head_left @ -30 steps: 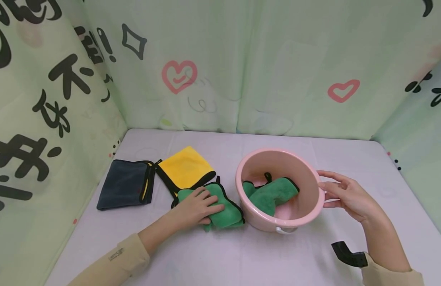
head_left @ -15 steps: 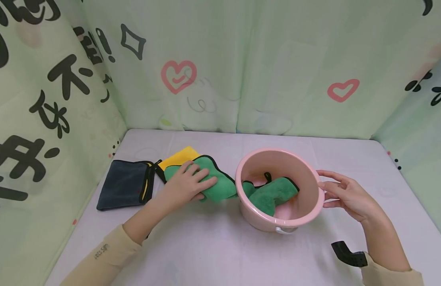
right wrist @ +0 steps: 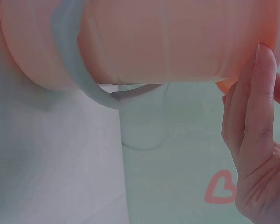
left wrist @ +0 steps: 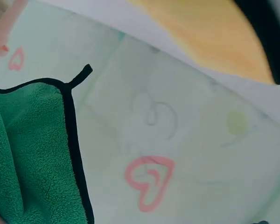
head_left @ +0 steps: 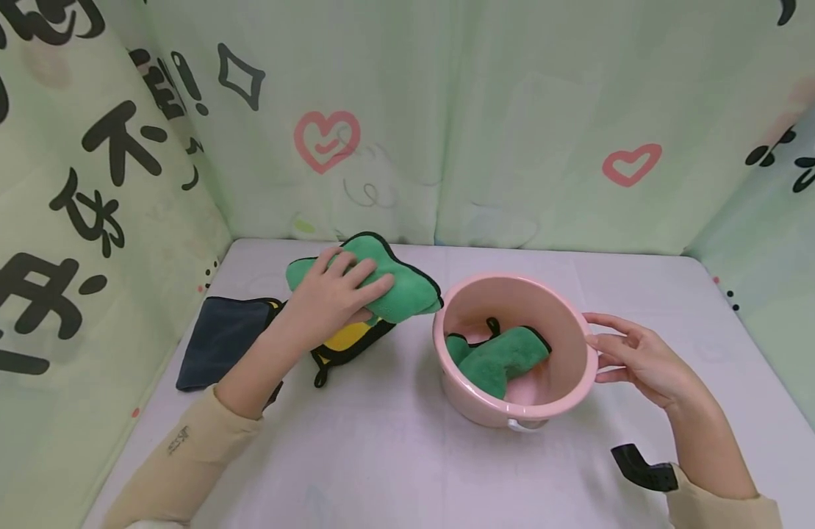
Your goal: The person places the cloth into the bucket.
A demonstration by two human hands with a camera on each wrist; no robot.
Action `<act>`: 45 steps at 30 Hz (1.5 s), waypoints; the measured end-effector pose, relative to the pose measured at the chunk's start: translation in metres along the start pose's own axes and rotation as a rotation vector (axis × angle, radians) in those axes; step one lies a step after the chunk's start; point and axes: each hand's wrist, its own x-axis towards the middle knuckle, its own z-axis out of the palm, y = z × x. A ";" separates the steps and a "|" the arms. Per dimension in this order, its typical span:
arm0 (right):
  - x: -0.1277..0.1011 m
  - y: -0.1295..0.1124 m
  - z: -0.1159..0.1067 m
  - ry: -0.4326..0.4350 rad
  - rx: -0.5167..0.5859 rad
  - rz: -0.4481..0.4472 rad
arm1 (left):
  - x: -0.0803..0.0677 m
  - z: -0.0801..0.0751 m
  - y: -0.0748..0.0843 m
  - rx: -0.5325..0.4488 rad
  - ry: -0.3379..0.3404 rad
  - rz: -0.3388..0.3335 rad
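My left hand grips a green towel with black edging, raised above a folded yellow towel. The green towel hangs spread out; its corner with a black loop shows in the left wrist view. My right hand pinches the right rim of a pink bucket, the thumb at the rim's inner side. A second green towel lies crumpled inside the bucket. In the right wrist view, the fingers lie along the bucket's outer wall, near its pale handle.
A folded dark blue towel lies at the left, partly behind my left forearm. Printed curtains stand along the back and sides of the white-covered table. A black curved piece sticks out at my right wrist.
My left hand has lifted the green towel from beside the bucket, moving up and away over the yellow towel, which has shifted too. My right hand stays on the bucket rim.
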 end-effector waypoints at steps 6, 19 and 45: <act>0.000 0.000 0.000 0.002 -0.005 0.003 | 0.023 -0.004 0.007 0.009 0.067 0.022; -0.001 0.000 -0.002 -0.027 0.017 -0.033 | 0.066 -0.006 0.038 -0.053 0.097 0.120; 0.001 0.005 -0.003 -0.030 0.008 -0.042 | 0.099 0.032 0.110 -0.118 0.082 0.327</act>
